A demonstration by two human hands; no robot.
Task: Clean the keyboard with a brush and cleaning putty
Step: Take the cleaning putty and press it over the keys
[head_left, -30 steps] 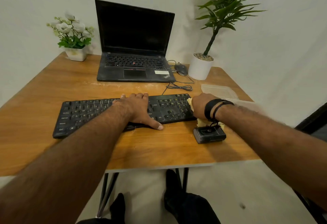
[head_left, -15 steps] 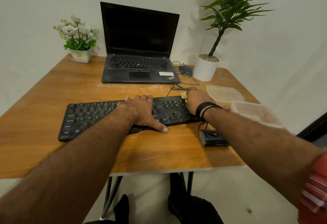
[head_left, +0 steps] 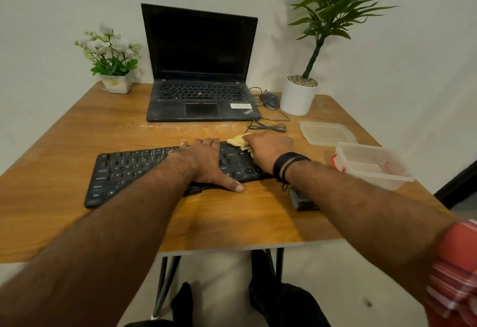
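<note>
Your left hand (head_left: 206, 161) lies flat, fingers straight, on the middle of the flat black plastic keyboard (head_left: 134, 169), thumb resting on the brown wooden table (head_left: 64, 130) at the near edge. Your right hand (head_left: 268, 150) presses the pale yellow lump of cleaning putty (head_left: 238, 141) onto the keyboard's far right corner, fingers curled over it. A clear plastic tub (head_left: 374, 164) and its flat lid (head_left: 325, 133) sit to the right. No brush is identifiable.

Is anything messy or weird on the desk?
Yes. Pale dust or crumbs are scattered on the table between the laptop and the keyboard. The plastic box stands open, its lid lying beside it.
</note>
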